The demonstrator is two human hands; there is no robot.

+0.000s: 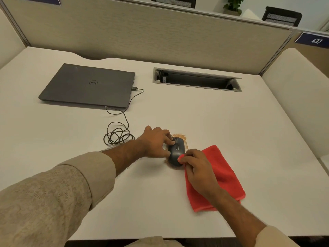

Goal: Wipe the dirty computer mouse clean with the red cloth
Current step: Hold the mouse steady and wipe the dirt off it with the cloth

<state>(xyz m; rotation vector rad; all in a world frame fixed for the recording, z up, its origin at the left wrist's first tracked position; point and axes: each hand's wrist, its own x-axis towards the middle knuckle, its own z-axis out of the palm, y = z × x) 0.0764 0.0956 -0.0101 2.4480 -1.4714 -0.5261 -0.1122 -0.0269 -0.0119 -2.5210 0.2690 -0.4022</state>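
Right hand [195, 168]: fingers curled, pinching a corner of the red cloth [219, 175] and pressing that corner against the near right flank of the computer mouse [176, 152]. Rest of the cloth trailing flat on the white desk [231, 122], out to the right and back toward the body, partly under the wrist. Left hand [156, 141]: reaching in from the left, fingers curled over the mouse's far end near the buttons and wheel, thumb at its left side, steadying it.

Mouse lying between the two hands, long axis running away from the body with a slight lean, near end closest to the cloth corner. Both hands touching it; cloth contact only at the near right side, so the upper shell and far end lie up and to the left of the cloth. Wipe probably just beginning, the stroke likely running along that axis.

Brown crumbs [181, 137] scattered on the desk around the mouse, thickest beyond its far end. Farther out: coiled cable [117, 134] to the left, closed laptop [89, 84] beyond, open cable tray [195, 80] set into the desk.
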